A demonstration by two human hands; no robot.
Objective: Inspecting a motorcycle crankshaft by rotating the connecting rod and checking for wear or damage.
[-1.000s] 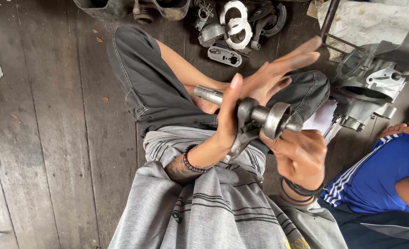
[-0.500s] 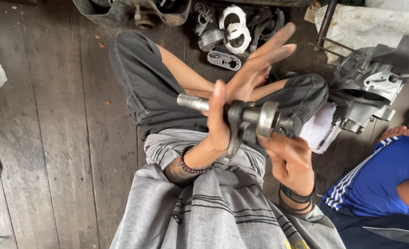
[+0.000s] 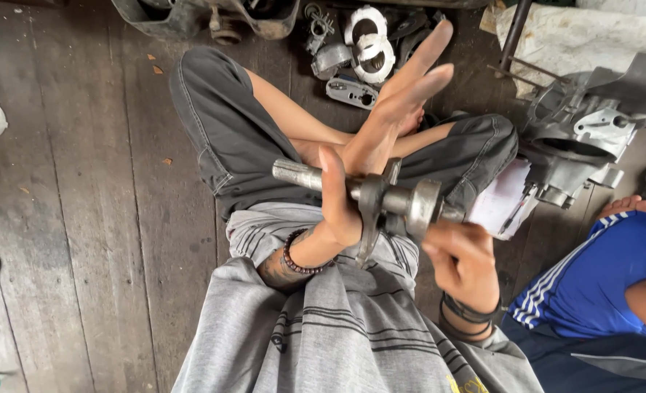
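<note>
Shifted slightly left and lower since half a second ago, crankshaft (image 3: 370,195) now over lap above crossed legs (image 3: 265,138); left hand (image 3: 381,138) flat open, fingers splayed, palm against shaft; right hand (image 3: 463,256) clamped on right end near flywheel web. Long axis roughly horizontal, tilted down to the right, bare stub pointing left. Risk: one-handed grip, heavy part, could slip onto legs; connecting rod (image 3: 370,229) hanging loose, could swing and pinch fingers.

No packages, labels, signs or screens are in view on the wooden workshop floor; only bare metal parts lie around the seated person.
</note>
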